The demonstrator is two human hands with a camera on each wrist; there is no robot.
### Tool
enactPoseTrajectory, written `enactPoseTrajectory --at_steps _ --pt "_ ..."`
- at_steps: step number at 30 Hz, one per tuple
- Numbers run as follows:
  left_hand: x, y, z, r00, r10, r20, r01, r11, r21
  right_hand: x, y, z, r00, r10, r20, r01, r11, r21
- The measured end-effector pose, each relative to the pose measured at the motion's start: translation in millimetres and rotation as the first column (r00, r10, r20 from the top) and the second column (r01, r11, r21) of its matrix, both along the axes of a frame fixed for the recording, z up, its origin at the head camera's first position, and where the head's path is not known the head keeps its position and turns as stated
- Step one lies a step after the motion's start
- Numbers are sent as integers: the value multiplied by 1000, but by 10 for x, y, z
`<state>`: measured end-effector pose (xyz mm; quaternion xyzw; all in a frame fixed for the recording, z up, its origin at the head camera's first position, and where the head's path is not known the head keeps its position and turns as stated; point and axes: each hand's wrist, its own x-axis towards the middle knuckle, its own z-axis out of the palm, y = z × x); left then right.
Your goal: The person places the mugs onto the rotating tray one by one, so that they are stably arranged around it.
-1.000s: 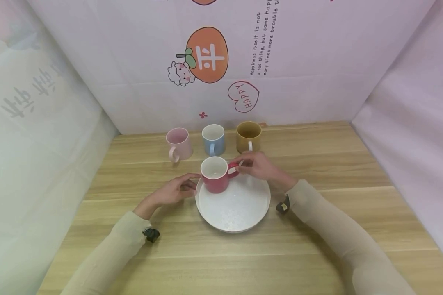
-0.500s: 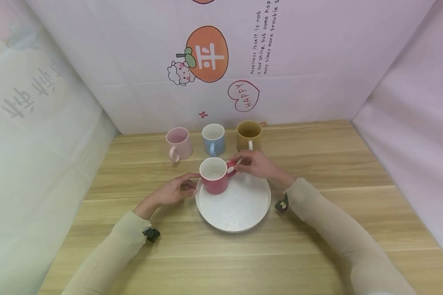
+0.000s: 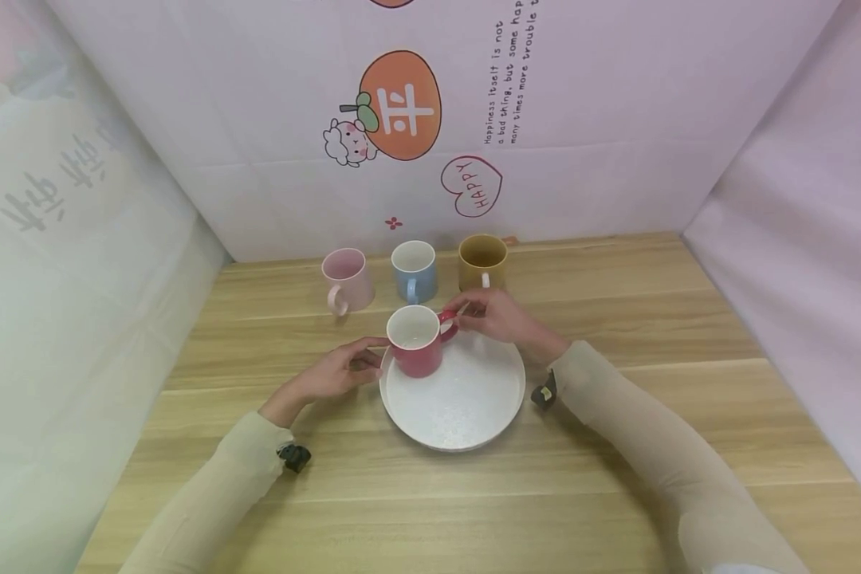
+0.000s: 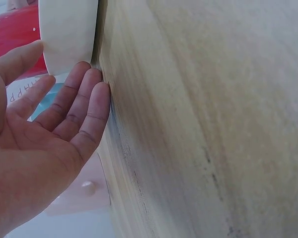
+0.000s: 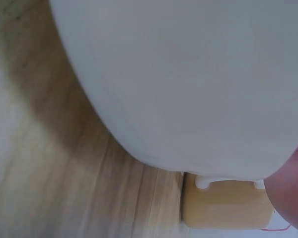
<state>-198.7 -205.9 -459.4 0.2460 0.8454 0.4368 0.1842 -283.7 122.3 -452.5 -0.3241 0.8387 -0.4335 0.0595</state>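
A red mug (image 3: 414, 343) with a white inside stands upright on the back left part of a round white tray (image 3: 459, 399). Its handle points to the right. My right hand (image 3: 502, 317) pinches that handle between thumb and fingers. On the other side, my left hand (image 3: 333, 371) lies beside the tray's left edge, its fingertips close to the mug. In the left wrist view its fingers are loosely extended with nothing held, the thumb near the red mug (image 4: 17, 37). The white tray fills much of the right wrist view, where only a bit of the right hand shows.
Behind the tray, a pink mug (image 3: 348, 281), a light blue mug (image 3: 414, 273) and a mustard mug (image 3: 483, 265) stand in a row on the wooden table (image 3: 416, 510). A printed white cloth (image 3: 581, 175) hangs along the back.
The red mug has shifted slightly left and turned a little, its handle swinging toward the back. My right hand moved slightly left and back with it. My left hand stayed nearly still.
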Motion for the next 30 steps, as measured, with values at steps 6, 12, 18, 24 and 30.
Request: enactPoseTrajectory --at_steps 6,12,18,24,30 --pt "-1 2 9 1000 -1 7 0 1000 10 -35 -11 26 1000 6 6 -6 1000 17" --pt "-3 7 2 1000 1 4 -1 1000 2 -64 -16 31 999 3 37 -4 1000 23" --pt "-7 11 0 1000 4 7 -4 1000 -10 -56 25 20 995 -29 97 27 999 19" --pt "1 5 9 1000 -1 -7 1 1000 -30 -37 119 30 982 -60 180 60 998 5" --pt "26 4 7 1000 8 1 -8 1000 -20 -10 174 55 974 -55 221 67 997 -47"
